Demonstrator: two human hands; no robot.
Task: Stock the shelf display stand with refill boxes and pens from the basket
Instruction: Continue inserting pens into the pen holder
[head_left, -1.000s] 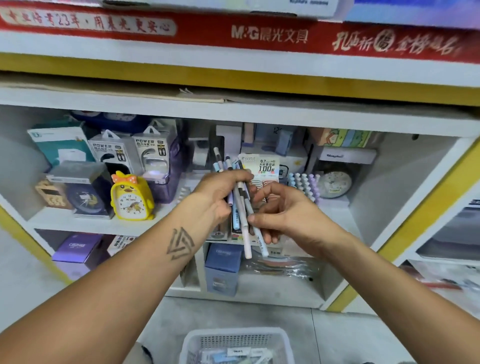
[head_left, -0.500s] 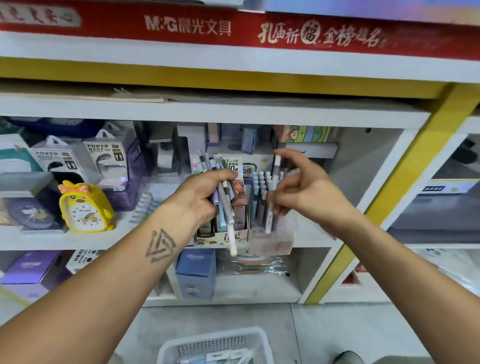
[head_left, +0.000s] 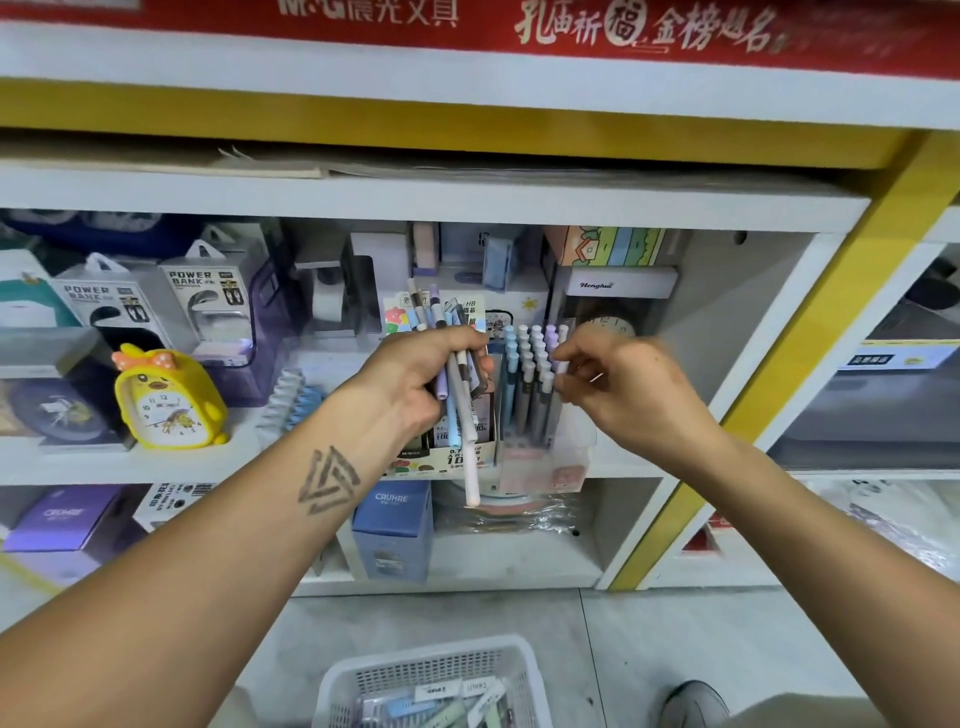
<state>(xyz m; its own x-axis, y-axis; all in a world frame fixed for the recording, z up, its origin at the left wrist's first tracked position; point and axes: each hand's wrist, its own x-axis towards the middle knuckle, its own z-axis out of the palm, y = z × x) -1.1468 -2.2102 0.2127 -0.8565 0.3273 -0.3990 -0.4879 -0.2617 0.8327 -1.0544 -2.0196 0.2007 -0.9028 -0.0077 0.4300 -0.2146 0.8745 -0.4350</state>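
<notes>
Pastel pens (head_left: 457, 384), a mixed bundle, sit fisted in my left hand (head_left: 415, 376), tips fanned up so one can be drawn at a time. My right hand (head_left: 618, 387) pinches a single pen (head_left: 562, 353) at the right edge of the clear display stand (head_left: 540, 415), apparently seating it among the upright rows there. Refill box display (head_left: 457, 452) stands just left of it on the shelf (head_left: 156, 462). White basket (head_left: 431, 680) with remaining stock waits on the floor below.

White shelving unit (head_left: 467, 200) w/ yellow trim (head_left: 810, 332) fills most of frame; red banner (head_left: 571, 26) w/ gold lettering across top; grey tiled floor (head_left: 649, 639) at bottom.
</notes>
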